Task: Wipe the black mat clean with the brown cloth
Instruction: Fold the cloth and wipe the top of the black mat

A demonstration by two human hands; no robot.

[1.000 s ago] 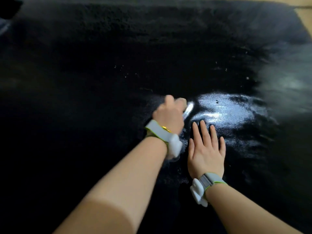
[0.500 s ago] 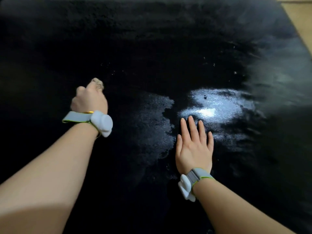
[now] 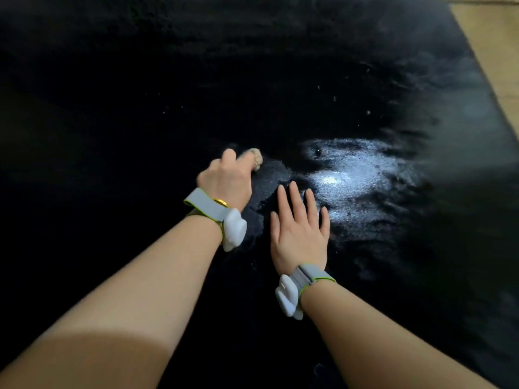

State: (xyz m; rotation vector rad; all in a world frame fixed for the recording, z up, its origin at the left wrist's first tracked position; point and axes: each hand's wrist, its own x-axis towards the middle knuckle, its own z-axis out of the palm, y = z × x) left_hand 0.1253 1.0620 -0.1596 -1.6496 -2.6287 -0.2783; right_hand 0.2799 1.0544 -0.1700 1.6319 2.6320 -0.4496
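Hands: left hand (image 3: 224, 179) is gripping the bunched brown cloth (image 3: 255, 159) against the black mat (image 3: 140, 94) for scrubbing; right hand (image 3: 299, 233) is lying spread flat, likely pinning the mat beside a wet sheen (image 3: 351, 175).

Cloth (image 3: 255, 159) mostly hidden inside left hand (image 3: 224, 181); only small tan end shows past knuckles, blurred. Left fingers curled under, out of sight. Right hand (image 3: 299, 234) palm hidden, flat against mat (image 3: 140, 108). Mat cut off at top, left, bottom edges; left part too dark for detail. White specks on mat too small to identify. Both forearms cut off at bottom edge.
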